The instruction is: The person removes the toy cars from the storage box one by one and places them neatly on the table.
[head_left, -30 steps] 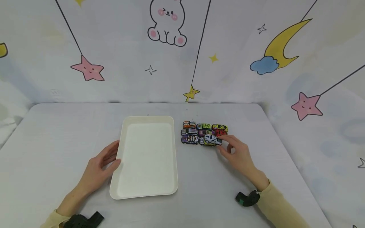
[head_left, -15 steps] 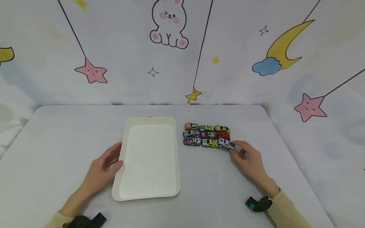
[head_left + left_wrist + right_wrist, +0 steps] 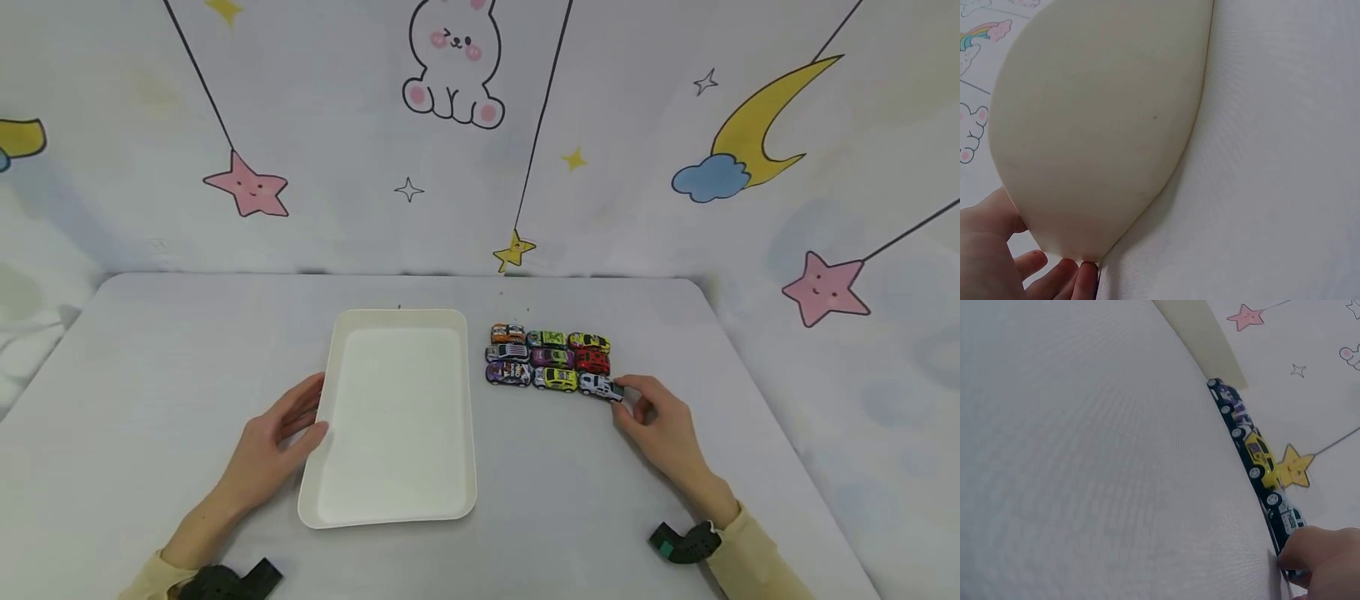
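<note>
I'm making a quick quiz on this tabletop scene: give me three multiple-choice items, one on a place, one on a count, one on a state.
1. Where do the toy cars stand relative to the tray?
A. inside it
B. to its right
C. to its left

2. How many toy cars are there?
A. five
B. nine
C. twelve

3. What is the right hand doing?
A. touching the white car
B. lifting the tray
C. lying flat, far from the cars

Key: 1 B, they sit on the table right of the tray; 2 B, three rows of three; 3 A, its fingertips meet the car's end.
</note>
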The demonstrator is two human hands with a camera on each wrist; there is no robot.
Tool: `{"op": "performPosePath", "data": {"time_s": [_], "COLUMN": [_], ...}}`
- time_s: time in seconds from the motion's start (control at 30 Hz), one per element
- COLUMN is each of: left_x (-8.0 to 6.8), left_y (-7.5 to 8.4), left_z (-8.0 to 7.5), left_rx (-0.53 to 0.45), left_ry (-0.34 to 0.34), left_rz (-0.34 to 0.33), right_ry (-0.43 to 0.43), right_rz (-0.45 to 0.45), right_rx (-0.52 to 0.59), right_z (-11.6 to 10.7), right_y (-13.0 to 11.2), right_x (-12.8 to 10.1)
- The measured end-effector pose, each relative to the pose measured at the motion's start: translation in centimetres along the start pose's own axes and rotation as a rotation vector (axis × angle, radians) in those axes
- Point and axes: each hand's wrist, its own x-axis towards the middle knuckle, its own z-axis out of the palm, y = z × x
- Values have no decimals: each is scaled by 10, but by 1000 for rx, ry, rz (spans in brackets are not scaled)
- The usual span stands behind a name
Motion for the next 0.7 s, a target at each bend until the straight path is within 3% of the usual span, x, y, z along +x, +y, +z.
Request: {"op": "performPosePath", "data": {"time_s": [0.3, 0.7], "left_x": [1, 0], "left_y": [5, 6], "left_z": [-1, 1], "left_rx": [-22, -9], "left_ry": [5, 6], "left_rz": [-61, -58], "right_ry": [-3, 5], "right_rz": [-14, -9], "right_rx": [-7, -18], "right_z": [1, 0], "right_y": [-4, -4], "right_x": [2, 3]}}
